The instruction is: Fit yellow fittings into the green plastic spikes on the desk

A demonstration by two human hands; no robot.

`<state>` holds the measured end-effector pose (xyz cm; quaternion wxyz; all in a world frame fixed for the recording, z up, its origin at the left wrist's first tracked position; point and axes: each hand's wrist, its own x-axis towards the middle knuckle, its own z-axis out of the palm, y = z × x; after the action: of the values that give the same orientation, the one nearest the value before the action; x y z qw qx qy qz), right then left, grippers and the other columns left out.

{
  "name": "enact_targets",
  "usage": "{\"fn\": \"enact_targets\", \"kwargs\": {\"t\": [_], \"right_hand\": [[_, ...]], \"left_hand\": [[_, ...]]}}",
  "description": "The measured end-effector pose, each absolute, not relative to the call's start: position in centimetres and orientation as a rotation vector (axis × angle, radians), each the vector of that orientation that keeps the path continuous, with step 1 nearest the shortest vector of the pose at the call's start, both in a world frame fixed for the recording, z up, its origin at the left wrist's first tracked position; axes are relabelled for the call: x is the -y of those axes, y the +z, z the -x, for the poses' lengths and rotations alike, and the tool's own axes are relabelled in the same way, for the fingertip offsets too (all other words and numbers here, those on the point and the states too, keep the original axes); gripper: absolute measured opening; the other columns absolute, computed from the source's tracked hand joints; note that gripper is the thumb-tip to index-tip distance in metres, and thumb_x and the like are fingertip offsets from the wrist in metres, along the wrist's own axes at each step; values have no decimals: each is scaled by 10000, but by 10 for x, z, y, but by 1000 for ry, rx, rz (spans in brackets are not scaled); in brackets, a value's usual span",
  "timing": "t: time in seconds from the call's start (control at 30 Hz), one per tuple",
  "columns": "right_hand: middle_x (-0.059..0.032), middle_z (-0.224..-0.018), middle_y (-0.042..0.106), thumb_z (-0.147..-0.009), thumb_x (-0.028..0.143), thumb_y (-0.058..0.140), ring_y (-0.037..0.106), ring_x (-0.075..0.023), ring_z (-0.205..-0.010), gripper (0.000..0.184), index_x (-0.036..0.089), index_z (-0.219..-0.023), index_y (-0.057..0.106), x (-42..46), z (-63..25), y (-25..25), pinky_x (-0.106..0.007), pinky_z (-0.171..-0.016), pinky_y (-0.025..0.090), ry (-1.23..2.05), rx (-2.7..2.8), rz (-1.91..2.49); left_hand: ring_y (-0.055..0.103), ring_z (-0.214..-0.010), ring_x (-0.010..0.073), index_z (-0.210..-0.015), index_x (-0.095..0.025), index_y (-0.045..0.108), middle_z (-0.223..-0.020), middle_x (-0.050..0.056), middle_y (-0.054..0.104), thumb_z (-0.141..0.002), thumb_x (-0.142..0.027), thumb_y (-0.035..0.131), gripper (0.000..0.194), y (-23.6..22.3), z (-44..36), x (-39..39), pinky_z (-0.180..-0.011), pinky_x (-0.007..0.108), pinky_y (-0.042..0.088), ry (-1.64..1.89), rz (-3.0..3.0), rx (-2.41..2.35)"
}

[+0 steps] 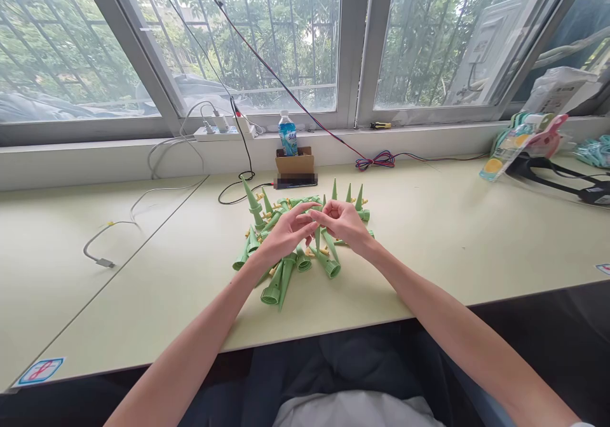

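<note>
Near the middle of the table, my left hand (287, 231) and my right hand (344, 225) meet at the fingertips around a green plastic watering spike (318, 239). Its tapered tip points down below my fingers, which cover its upper part. My right thumb and forefinger pinch it from the right. On the left side, my curled fingers and thumb close around it, though the exact contact is partly hidden. Several more green watering spikes (284, 281) with threaded collars and small yellow valves lie around and under my hands; some stand upright (255, 206) behind.
Behind the pile, a blue-labelled bottle (288, 136) stands by an open cardboard box (295, 162) and a phone-like dark device (295, 181). Cables (376, 160) and a power strip (222, 132) line the sill. Far right are a black strap-like frame (548, 179) and a bagged item (508, 147).
</note>
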<state>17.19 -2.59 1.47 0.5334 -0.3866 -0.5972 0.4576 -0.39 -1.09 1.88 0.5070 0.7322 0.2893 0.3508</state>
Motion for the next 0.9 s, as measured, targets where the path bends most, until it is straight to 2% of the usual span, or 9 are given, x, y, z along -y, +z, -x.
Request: {"fn": "enact_targets", "kwargs": {"t": [0.13, 0.43, 0.73, 0.9], "right_hand": [[57, -538, 477, -660, 563, 783, 412, -75, -445, 479, 195, -649, 478, 28, -171, 17, -225, -421, 291, 1122, 1414, 933], [60, -541, 492, -678, 543, 781, 424, -72, -449, 469, 195, -670, 466, 30, -171, 16, -218, -431, 294, 1180, 1422, 933], [49, -548, 528, -671, 542, 788, 429, -76, -434, 469, 199, -678, 469, 27, -170, 12, -217, -412, 290, 1209, 1412, 912], [49, -542, 533, -671, 551, 784, 430, -78, -429, 476, 202, -678, 460, 27, -170, 13, -217, -409, 289, 1205, 1413, 918]], "left_hand": [[546, -667, 116, -1355, -203, 482, -943, 59, 684, -868, -419, 641, 557, 18, 3, 11, -641, 275, 521, 854, -1764, -694], [663, -784, 183, -1351, -193, 493, -969, 81, 711, -869, -409, 639, 548, 16, 3, 11, -685, 303, 564, 865, -1769, -672], [617, -705, 145, -1321, -187, 509, -941, 73, 711, -875, -398, 638, 511, 13, 4, 10, -657, 282, 529, 882, -1801, -681], [621, -707, 154, -1328, -189, 506, -930, 73, 709, -873, -406, 638, 521, 14, 3, 11, -656, 287, 521, 884, -1796, -690]]}}
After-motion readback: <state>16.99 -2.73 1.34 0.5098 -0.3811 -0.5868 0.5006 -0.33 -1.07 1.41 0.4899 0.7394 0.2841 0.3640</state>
